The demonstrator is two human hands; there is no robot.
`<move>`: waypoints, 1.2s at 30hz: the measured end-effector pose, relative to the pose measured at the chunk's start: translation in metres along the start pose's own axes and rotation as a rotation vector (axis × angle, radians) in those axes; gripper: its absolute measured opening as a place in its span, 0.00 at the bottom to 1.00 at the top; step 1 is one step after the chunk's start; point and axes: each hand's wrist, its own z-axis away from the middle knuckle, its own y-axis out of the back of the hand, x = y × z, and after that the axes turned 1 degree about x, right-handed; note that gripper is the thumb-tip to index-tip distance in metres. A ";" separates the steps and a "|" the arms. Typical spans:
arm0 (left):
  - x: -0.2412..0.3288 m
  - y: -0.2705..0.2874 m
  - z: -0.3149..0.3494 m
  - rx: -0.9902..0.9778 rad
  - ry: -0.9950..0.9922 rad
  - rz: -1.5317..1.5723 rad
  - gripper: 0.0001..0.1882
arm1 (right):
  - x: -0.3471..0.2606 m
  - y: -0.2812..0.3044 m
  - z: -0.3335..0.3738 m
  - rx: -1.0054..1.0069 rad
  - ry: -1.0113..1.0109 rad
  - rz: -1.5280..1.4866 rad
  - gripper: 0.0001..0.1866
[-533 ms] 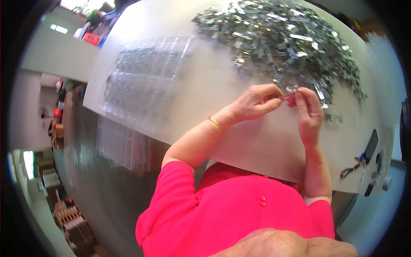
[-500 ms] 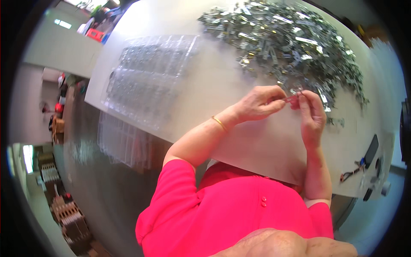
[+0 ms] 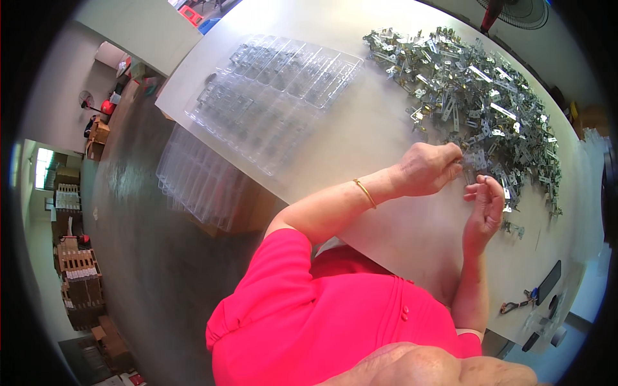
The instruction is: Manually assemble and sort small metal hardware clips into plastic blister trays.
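My left hand (image 3: 427,170) is at the near edge of a heap of small metal pieces (image 3: 473,106), its thumb and fingers pinched together. Whatever sits in that pinch is too small to make out. Just to the right and a little nearer, my right hand (image 3: 485,212) has its fingers curled in toward the thumb. Its fingertips hide what they hold, if anything. A gap separates the two hands. The heaped pieces are flat silvery strips and brackets, some with brassy bits. A few loose metal pieces (image 3: 513,229) lie beside my right hand.
Clear plastic compartment trays (image 3: 277,106) with metal pieces in them lie on the pale table (image 3: 380,235) at left. Below the table's left edge, more clear trays (image 3: 199,177) are stacked. At right are a dark flat slab (image 3: 548,283) and an orange-and-black handled tool (image 3: 515,307).
My hands, close together around a small reddish thing before, are now apart. The left has gone to the heap's edge. The reddish thing no longer shows. The whole view has shifted.
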 end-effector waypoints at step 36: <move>-0.021 0.301 0.101 0.092 0.772 -0.959 0.11 | 0.014 -0.016 0.016 -0.391 -0.009 0.221 0.04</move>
